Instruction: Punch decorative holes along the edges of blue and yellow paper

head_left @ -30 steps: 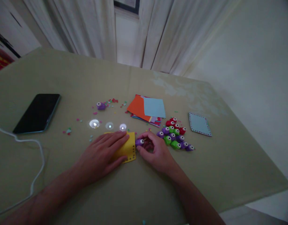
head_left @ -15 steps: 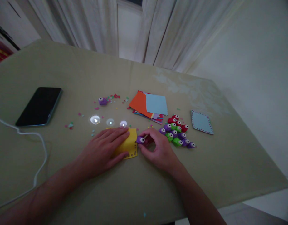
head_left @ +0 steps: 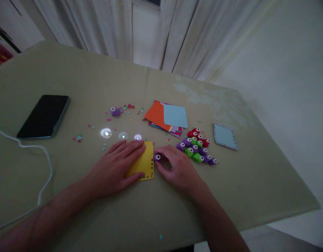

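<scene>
My left hand [head_left: 121, 166] lies flat with fingers stretched over a yellow paper square [head_left: 147, 157], pressing it to the table. Small punched holes run along the paper's right and lower edges; its left part is hidden under the hand. My right hand [head_left: 177, 164] pinches a small purple craft punch [head_left: 158, 157] between thumb and fingers. That punch, with its round white-and-dark button, sits against the right edge of the paper. Just beyond my right hand stands a cluster of red, green and purple craft punches [head_left: 195, 148].
Stacked coloured papers [head_left: 175, 115] lie behind my hands. A light blue square with a punched border [head_left: 225, 136] is at the right. One more purple punch [head_left: 115, 111] stands among paper bits [head_left: 129, 106]. At the left are a dark tablet [head_left: 43, 115] and white cable [head_left: 48, 161].
The view has shifted slightly. The purple punch stays at the paper's right edge in my right hand, its button turned a little more towards me. My left hand remains on the paper.
</scene>
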Demonstrator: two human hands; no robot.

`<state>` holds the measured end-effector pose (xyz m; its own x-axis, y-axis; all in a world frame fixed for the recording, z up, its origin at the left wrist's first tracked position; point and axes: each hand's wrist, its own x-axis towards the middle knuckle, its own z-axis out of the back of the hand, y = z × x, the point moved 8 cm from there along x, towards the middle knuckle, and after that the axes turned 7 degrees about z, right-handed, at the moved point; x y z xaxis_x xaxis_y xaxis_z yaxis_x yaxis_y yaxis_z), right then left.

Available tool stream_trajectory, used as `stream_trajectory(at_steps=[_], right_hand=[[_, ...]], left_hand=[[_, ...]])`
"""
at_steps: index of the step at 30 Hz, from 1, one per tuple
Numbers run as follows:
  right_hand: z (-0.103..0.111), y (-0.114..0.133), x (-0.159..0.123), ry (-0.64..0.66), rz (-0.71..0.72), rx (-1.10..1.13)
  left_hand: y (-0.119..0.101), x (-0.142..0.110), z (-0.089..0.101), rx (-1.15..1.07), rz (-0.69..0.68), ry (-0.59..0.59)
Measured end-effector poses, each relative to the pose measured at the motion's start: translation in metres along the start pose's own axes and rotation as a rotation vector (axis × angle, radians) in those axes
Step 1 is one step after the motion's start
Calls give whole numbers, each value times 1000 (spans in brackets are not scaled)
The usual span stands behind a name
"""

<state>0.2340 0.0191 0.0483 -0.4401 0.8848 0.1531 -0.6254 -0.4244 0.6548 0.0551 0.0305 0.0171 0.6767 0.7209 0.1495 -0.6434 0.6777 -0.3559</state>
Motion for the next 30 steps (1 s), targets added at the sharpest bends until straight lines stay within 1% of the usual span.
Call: stream_trajectory(at_steps=[6,11,17,30], right_hand=[[-2,-8,-1,-52,-43,17],[-6,-11,0,-42,-78,121],[-2,-14,3,-80,-58,174],[0,-14,4,-57,-46,201]], left_hand=[[0,0,-1,25,-4,6],[1,0,-3,36,-10,6],[2,0,-4,33,-4,19],[1,-1,-2,25,-2,6]])
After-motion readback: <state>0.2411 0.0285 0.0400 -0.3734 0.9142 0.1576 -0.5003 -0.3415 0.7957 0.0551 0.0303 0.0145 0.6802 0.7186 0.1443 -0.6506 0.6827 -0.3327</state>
